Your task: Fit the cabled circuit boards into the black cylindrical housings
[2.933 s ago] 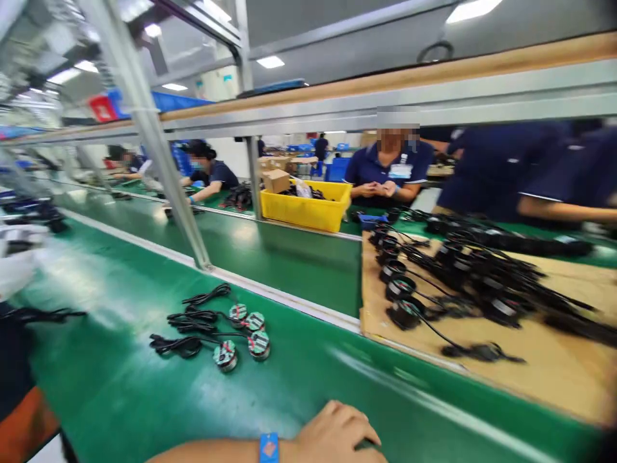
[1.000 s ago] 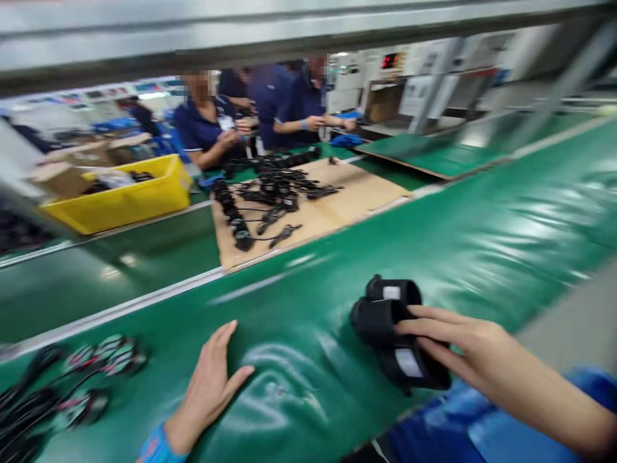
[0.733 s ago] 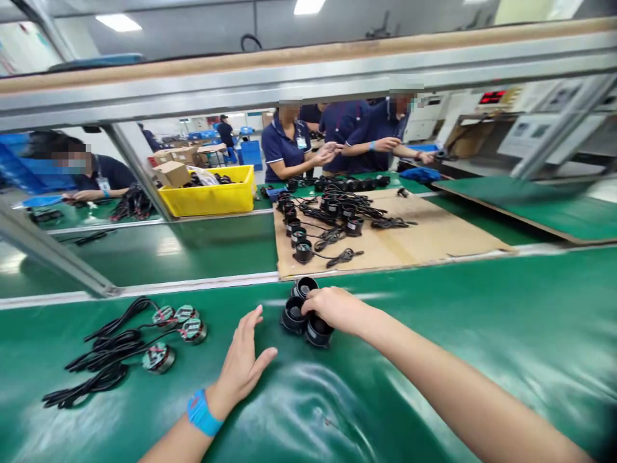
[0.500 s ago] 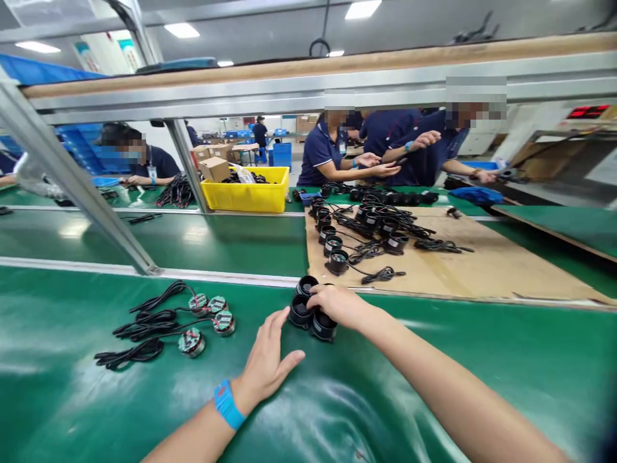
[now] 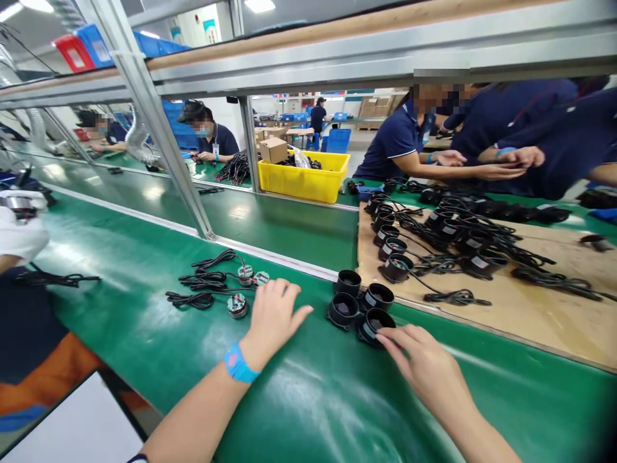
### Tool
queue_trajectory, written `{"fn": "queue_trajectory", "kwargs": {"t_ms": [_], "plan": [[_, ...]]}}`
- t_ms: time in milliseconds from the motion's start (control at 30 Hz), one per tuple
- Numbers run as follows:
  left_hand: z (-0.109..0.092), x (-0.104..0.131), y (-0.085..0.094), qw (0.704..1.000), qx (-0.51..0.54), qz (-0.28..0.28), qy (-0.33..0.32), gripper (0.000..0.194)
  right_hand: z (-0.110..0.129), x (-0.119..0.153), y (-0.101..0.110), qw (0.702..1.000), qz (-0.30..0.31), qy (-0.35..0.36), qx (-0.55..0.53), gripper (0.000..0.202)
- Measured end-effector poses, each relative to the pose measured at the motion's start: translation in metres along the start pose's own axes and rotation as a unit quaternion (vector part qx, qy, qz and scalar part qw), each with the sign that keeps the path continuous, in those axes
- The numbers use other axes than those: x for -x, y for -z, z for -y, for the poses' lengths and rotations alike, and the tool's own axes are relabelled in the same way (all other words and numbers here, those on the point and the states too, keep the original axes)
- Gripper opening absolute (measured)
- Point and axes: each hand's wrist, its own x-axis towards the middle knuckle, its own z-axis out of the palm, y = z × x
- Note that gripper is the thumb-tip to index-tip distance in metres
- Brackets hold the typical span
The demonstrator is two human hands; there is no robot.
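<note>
A long green tabletop (image 5: 308, 399) runs across the scene, with a silver metal frame (image 5: 299, 83) above it. At the right, a cardboard sheet (image 5: 520, 334) holds rows of black cups and coiled cords. Across the line, several people in navy shirts (image 5: 393, 141) stand or sit, and a yellow bin (image 5: 303, 183) sits near the middle. In front, the wearer's two bare hands reach over the tabletop. The left hand (image 5: 272, 321) is spread, thumb well apart from the fingers, just beside some round circuit pieces (image 5: 237, 306) with black cords (image 5: 197, 300); three show, and the hand may hide more. The right hand (image 5: 427, 363) has its fingertips at the rim of the nearest black cup (image 5: 369, 332); whether they pinch it is unclear. That cup stands upright in a close cluster of four, between the hands. A blue wristband (image 5: 238, 364) circles the left wrist.
</note>
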Motion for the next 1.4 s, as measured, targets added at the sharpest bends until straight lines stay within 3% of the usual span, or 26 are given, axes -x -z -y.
{"fn": "queue_trajectory", "kwargs": {"t_ms": [133, 200, 300, 367, 533, 600, 700, 800, 867, 933, 1033, 1133, 1267, 1400], "plan": [[0.038, -0.005, 0.016, 0.985, -0.127, 0.047, 0.104, 0.048, -0.003, 0.013, 0.017, 0.998, -0.066, -0.002, -0.006, 0.032], [0.049, -0.005, 0.016, 0.983, -0.134, 0.07, 0.104, 0.05, 0.008, 0.021, 0.025, 0.995, -0.09, 0.004, -0.032, 0.024], [0.059, -0.003, 0.019, 0.983, -0.123, 0.101, 0.086, 0.056, 0.037, 0.027, 0.02, 0.988, -0.064, -0.004, -0.14, 0.011], [0.066, 0.0, 0.027, 0.982, -0.116, 0.118, 0.086, 0.061, 0.06, 0.022, 0.002, 0.975, -0.017, -0.037, -0.221, 0.012], [0.095, 0.015, 0.06, 0.975, -0.118, 0.103, 0.16, 0.027, 0.113, -0.027, -0.063, 0.93, 0.09, -0.119, -0.334, 0.029], [0.106, 0.023, 0.067, 0.97, -0.11, 0.096, 0.194, 0.029, 0.134, -0.05, -0.085, 0.923, 0.107, -0.119, -0.351, 0.026], [0.116, 0.03, 0.066, 0.963, -0.077, 0.115, 0.23, 0.034, 0.168, -0.075, -0.111, 0.917, 0.133, -0.1, -0.363, 0.034], [0.12, 0.03, 0.059, 0.959, -0.059, 0.127, 0.248, 0.023, 0.204, -0.093, -0.134, 0.913, 0.153, -0.106, -0.362, 0.064], [0.12, 0.027, 0.056, 0.959, -0.044, 0.133, 0.246, 0.032, 0.224, -0.105, -0.146, 0.912, 0.16, -0.115, -0.36, 0.078], [0.12, 0.024, 0.056, 0.962, -0.021, 0.14, 0.233, 0.039, 0.238, -0.116, -0.153, 0.91, 0.163, -0.119, -0.362, 0.075], [0.116, 0.02, 0.059, 0.968, 0.027, 0.157, 0.192, 0.043, 0.238, -0.12, -0.15, 0.91, 0.16, -0.115, -0.364, 0.064], [0.099, 0.021, 0.058, 0.968, 0.101, 0.196, 0.123, 0.044, 0.214, -0.1, -0.131, 0.917, 0.163, -0.107, -0.347, 0.061], [0.051, 0.029, 0.041, 0.94, 0.219, 0.26, -0.044, 0.011, 0.168, -0.045, -0.093, 0.929, 0.171, -0.099, -0.313, 0.034], [-0.001, 0.034, 0.007, 0.927, 0.255, 0.228, -0.155, 0.013, 0.125, 0.007, -0.046, 0.919, 0.194, -0.152, -0.307, 0.03]]}}
